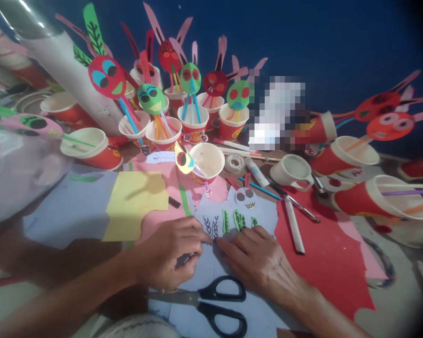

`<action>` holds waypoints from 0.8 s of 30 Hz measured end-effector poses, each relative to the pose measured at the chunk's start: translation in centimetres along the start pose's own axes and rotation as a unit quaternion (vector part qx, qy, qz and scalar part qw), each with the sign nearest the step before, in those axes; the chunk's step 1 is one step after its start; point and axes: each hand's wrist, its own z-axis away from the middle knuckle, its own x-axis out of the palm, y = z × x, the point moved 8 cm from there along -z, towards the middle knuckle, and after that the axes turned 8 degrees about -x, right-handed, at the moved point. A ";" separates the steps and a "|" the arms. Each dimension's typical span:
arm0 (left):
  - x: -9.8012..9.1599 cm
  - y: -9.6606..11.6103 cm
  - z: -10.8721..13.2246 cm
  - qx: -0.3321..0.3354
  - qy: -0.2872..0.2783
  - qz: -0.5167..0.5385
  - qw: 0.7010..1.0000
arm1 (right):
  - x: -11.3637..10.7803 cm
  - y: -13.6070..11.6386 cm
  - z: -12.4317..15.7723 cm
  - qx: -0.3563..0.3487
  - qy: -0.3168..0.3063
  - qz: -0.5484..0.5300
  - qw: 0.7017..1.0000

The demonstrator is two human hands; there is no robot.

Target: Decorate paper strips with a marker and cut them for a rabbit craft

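My left hand [178,249] reaches in from the left, its index finger stretched out and the others loosely curled. That fingertip touches the lower end of the small blue-grey paper pieces [211,226] drawn with black leafy lines. Opposite it, my right hand [259,256] lies low on the blue-grey paper sheet [204,277], fingers stretched out, its index fingertip at the same pieces. Just beyond its knuckles are green paper cutouts [238,219] with black markings. A round blue-grey paper face [245,196] lies behind them. Black-handled scissors [211,298] rest below my hands.
Red paper cups [197,126] with paper-faced straw figures line the back. A cup with a yellow face [207,162] stands nearer. Around it are a tape roll [235,162], glue tube [256,172], white mug [292,170] and white marker [294,227]. Yellow paper [136,206] and red paper [324,253] flank my hands.
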 end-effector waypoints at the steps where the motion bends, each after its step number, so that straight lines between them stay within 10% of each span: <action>1: -0.1 0.0 0.0 0.003 0.009 0.006 1.000 | 0.0 0.0 0.1 -0.001 0.002 0.001 1.000; 8: -1.5 0.4 0.0 0.044 0.083 0.054 0.994 | -0.4 -0.7 0.0 -0.025 0.018 -0.021 0.999; 24: 0.4 0.1 0.4 0.000 -0.014 0.014 1.000 | 0.4 -0.1 -1.2 0.012 0.002 -0.035 0.999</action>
